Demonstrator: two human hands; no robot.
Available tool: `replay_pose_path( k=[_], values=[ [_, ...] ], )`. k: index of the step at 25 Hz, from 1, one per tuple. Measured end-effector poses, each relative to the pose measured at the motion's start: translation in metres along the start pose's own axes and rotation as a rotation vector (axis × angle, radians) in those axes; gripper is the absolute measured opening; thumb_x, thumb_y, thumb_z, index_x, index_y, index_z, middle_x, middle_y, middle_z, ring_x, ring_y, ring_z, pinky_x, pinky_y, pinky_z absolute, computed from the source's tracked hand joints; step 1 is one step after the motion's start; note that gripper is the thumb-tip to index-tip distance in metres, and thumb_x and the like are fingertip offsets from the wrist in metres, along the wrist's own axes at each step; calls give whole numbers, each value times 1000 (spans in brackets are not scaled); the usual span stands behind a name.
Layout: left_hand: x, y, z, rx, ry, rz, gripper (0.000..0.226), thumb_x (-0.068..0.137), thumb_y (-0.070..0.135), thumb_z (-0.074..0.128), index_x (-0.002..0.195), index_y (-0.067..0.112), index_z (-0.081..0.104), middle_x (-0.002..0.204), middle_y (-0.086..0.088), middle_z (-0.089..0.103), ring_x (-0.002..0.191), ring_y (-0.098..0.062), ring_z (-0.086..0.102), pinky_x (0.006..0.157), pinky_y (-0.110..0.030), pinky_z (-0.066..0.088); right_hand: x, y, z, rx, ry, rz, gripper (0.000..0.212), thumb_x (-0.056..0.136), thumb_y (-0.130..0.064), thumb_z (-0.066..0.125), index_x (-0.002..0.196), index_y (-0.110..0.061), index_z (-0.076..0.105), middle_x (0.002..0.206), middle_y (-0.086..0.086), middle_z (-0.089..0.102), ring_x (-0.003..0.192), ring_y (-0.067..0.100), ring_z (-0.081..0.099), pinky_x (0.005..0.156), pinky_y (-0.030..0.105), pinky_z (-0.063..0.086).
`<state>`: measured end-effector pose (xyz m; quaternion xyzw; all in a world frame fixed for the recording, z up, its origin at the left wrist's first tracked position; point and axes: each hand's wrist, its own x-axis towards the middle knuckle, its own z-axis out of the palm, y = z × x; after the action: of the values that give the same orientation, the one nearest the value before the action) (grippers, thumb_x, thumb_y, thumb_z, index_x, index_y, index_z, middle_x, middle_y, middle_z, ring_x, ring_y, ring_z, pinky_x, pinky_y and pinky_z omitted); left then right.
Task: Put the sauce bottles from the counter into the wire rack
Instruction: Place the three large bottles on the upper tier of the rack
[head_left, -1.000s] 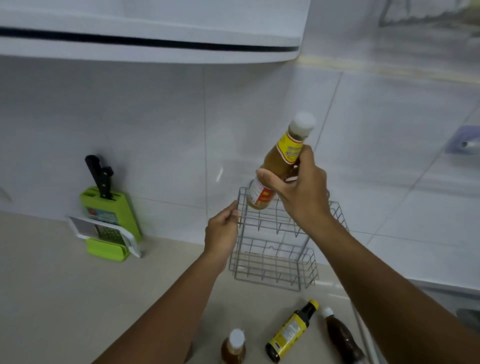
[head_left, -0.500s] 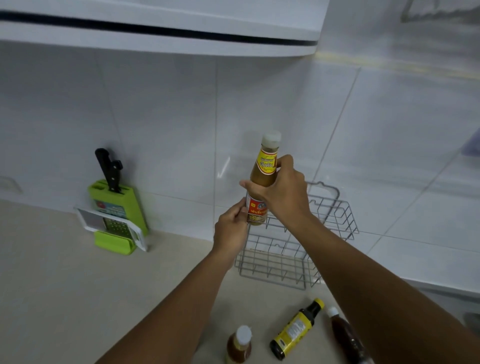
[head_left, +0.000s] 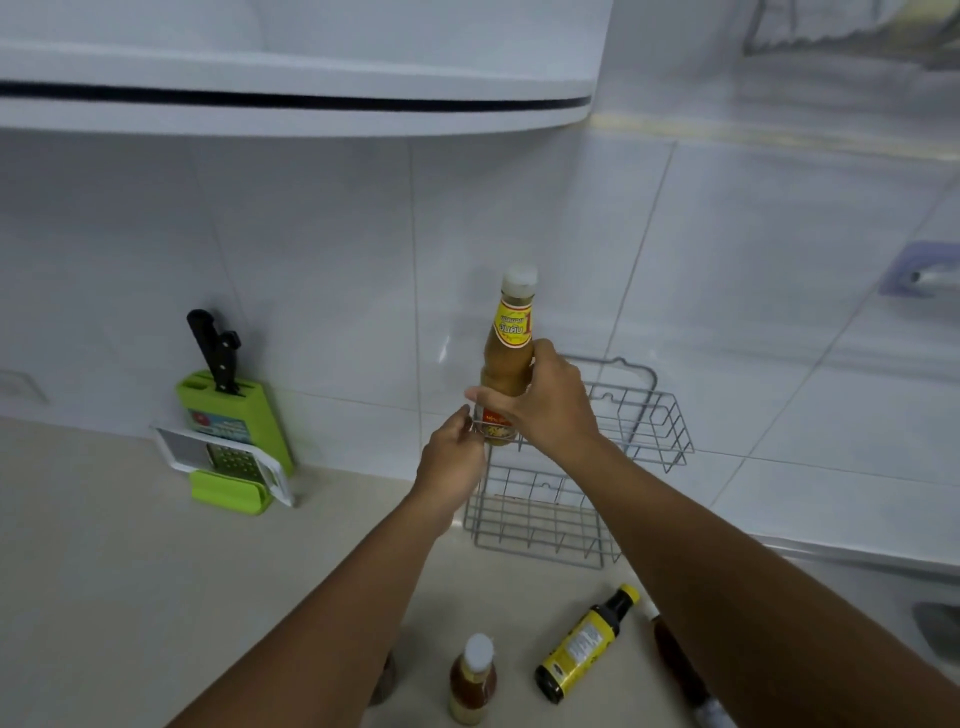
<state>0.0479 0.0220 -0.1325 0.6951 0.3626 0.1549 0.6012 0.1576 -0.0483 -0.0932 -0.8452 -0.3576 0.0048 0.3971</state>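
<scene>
A two-tier wire rack (head_left: 644, 431) stands on the counter against the tiled wall. My right hand (head_left: 550, 405) is shut on an orange-brown sauce bottle (head_left: 511, 343) with a white cap, held upright with its base in the left end of the rack's upper tier. My left hand (head_left: 452, 462) grips the rack's upper left corner. On the counter in front lie a yellow-labelled dark bottle (head_left: 584, 644) and a dark bottle (head_left: 675, 670) partly hidden by my right arm. A small white-capped bottle (head_left: 472, 680) stands upright there.
A green knife block (head_left: 234, 415) with a black-handled knife and a grater leaning on it stands at the left against the wall. A white cabinet (head_left: 291, 78) hangs overhead. A sink edge (head_left: 852, 556) runs along the right.
My right hand has lowered the orange-brown bottle from a tilt above the rack to upright at its upper tier's left end. My left hand stays on the rack.
</scene>
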Motion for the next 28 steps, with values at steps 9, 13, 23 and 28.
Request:
replay_pose_path(
  k=[9,13,23,28],
  values=[
    [-32,11,49,488,-263,-146,50,90,26,55,138,15,55,135,-7,60,117,-28,61,104,-38,51,-57,66,-69,62,94,-61,44,88,-40,73,125,-21,60,107,-3,63,98,13,59,86,31,54],
    [-48,5,108,677,-396,34,52,92,31,57,143,23,52,148,-4,52,125,-22,56,96,-26,45,-109,127,-94,52,216,-87,20,89,-11,66,109,-13,67,96,3,65,82,13,60,75,29,53],
    [-64,-130,187,944,-396,-76,66,90,28,64,148,11,37,148,-16,45,134,-32,47,104,-38,44,-224,269,-75,-127,-237,454,44,86,-35,65,127,-22,57,117,2,59,109,21,60,95,43,52],
    [-64,-174,201,1018,-299,-70,55,88,28,67,136,13,44,132,-13,47,123,-32,47,92,-42,49,-250,286,-50,-322,-407,603,62,75,-51,69,125,-21,49,121,3,56,112,27,58,89,41,51]
  ],
)
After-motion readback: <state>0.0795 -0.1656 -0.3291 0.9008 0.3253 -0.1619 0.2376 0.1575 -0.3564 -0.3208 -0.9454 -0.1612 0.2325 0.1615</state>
